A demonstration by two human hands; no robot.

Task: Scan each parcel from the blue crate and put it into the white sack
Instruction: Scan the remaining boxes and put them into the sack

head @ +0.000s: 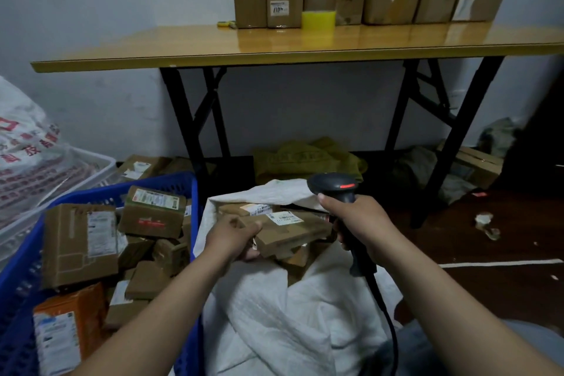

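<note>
Cardboard parcel (290,230): gripped at edge by left hand (232,238) over white sack (274,314) mouth. Barcode scanner (335,185) clamped in right hand (360,220). Risk: unscanned drop from shallow grip.

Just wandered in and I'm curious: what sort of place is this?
Probably a small parcel-sorting room: a blue crate of labelled parcels, a scanner in the right hand, a white sack holding more.

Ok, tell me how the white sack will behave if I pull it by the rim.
Probably floppy: the white sack lies in creases and its rim folds over. Likely heavy to drag, since boxes already sit inside. The woven cloth looks unlikely to slip.
</note>
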